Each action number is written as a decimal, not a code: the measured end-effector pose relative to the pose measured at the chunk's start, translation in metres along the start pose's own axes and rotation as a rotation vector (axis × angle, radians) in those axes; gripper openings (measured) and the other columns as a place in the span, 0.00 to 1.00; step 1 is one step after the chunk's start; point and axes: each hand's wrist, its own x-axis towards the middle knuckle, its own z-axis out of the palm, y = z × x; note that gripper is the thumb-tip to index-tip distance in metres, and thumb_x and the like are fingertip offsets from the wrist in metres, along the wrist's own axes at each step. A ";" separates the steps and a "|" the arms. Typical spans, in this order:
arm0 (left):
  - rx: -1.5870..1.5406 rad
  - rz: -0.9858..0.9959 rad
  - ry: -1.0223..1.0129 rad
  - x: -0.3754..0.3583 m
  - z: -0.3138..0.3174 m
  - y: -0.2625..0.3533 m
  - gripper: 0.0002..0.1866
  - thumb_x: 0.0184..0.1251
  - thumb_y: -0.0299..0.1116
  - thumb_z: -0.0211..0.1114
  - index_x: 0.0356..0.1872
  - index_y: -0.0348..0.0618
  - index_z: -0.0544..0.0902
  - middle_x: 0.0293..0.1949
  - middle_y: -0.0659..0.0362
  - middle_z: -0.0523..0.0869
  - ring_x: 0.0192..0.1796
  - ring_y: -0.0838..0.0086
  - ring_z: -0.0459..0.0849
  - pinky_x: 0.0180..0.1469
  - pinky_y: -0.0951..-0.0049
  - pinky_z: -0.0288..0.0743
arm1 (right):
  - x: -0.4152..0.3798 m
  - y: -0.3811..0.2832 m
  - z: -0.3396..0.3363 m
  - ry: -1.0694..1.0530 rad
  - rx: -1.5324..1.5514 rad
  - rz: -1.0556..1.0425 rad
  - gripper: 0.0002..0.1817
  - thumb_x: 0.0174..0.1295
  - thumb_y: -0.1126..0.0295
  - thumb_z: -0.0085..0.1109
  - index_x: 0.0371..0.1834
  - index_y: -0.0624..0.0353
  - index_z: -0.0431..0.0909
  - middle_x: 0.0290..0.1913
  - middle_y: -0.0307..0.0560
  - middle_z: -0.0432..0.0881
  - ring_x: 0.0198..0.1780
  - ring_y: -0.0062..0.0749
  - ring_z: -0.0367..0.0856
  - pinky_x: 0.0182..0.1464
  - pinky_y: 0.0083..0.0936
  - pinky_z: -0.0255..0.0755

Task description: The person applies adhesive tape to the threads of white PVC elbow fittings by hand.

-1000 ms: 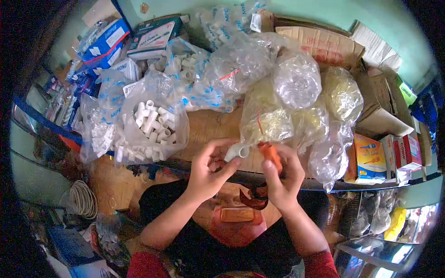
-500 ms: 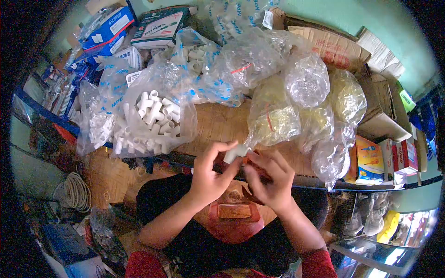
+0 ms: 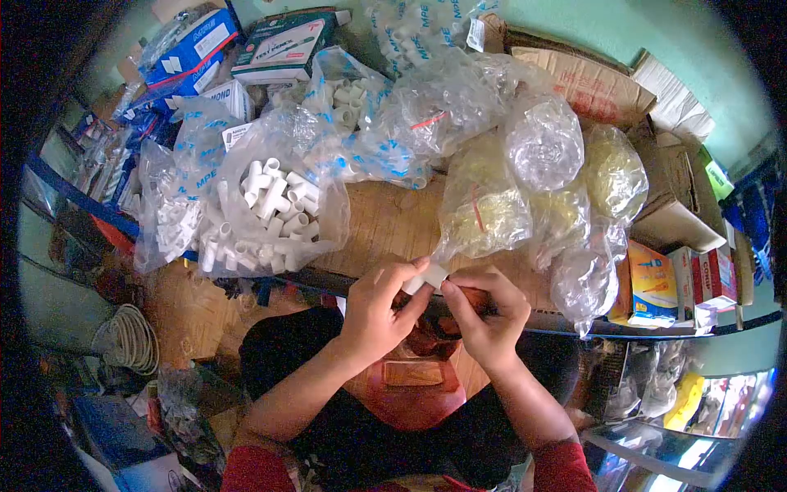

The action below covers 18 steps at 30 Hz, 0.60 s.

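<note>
Between my two hands, at the table's front edge, is a small white pipe fitting (image 3: 427, 278). My left hand (image 3: 384, 305) grips it from the left with thumb and fingers. On the right end of the fitting, my right hand (image 3: 485, 312) is closed, its thumb and index finger pinching at the opening. Whether a smaller part sits between those fingertips is hidden. An open clear bag (image 3: 328, 215) full of similar white fittings (image 3: 279, 197) lies to the left of my hands. Just beyond them is a plastic bag with yellowish contents (image 3: 484, 205).
More clear bags (image 3: 545, 143) are heaped on the wooden table (image 3: 385, 225). Blue boxes (image 3: 193, 49) and a green box (image 3: 287, 49) stand at the back left. Cardboard boxes (image 3: 590, 86) and small cartons (image 3: 653, 283) line the right side. A cable coil (image 3: 131, 340) hangs lower left.
The fitting has turned to lie more level. My right hand has moved slightly right, and its thumb and index finger now pinch at the fitting's right end.
</note>
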 end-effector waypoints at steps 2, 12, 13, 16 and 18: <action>0.003 -0.095 -0.023 -0.002 -0.003 0.003 0.19 0.50 0.18 0.68 0.45 0.38 0.77 0.38 0.49 0.84 0.41 0.61 0.85 0.42 0.69 0.77 | 0.006 -0.003 -0.002 -0.066 -0.044 -0.074 0.06 0.53 0.81 0.64 0.34 0.67 0.79 0.35 0.47 0.81 0.36 0.25 0.79 0.40 0.20 0.71; 0.072 -0.050 -0.029 -0.004 -0.002 -0.001 0.19 0.49 0.19 0.69 0.45 0.38 0.77 0.36 0.51 0.83 0.35 0.61 0.84 0.37 0.69 0.76 | 0.009 -0.005 -0.005 -0.044 0.410 0.479 0.10 0.52 0.82 0.67 0.38 0.64 0.80 0.36 0.42 0.83 0.38 0.23 0.80 0.43 0.20 0.74; 0.069 -0.007 -0.006 -0.003 0.001 -0.004 0.20 0.49 0.20 0.69 0.46 0.39 0.77 0.33 0.52 0.82 0.32 0.61 0.82 0.33 0.68 0.74 | 0.007 0.000 -0.006 -0.055 0.380 0.500 0.09 0.51 0.81 0.68 0.34 0.62 0.80 0.36 0.41 0.83 0.35 0.22 0.81 0.43 0.20 0.74; 0.020 -0.047 0.000 -0.004 0.001 -0.001 0.18 0.50 0.19 0.69 0.45 0.38 0.77 0.34 0.51 0.83 0.34 0.61 0.84 0.36 0.69 0.75 | 0.003 0.009 -0.005 -0.055 0.327 0.417 0.08 0.50 0.80 0.69 0.33 0.63 0.80 0.35 0.44 0.83 0.37 0.25 0.81 0.44 0.22 0.74; -0.006 -0.095 0.000 -0.005 0.001 0.001 0.17 0.50 0.19 0.69 0.44 0.37 0.77 0.36 0.50 0.84 0.37 0.61 0.85 0.39 0.70 0.77 | 0.001 0.008 -0.004 -0.060 0.171 0.238 0.09 0.50 0.81 0.68 0.34 0.65 0.81 0.36 0.46 0.83 0.39 0.28 0.81 0.45 0.23 0.74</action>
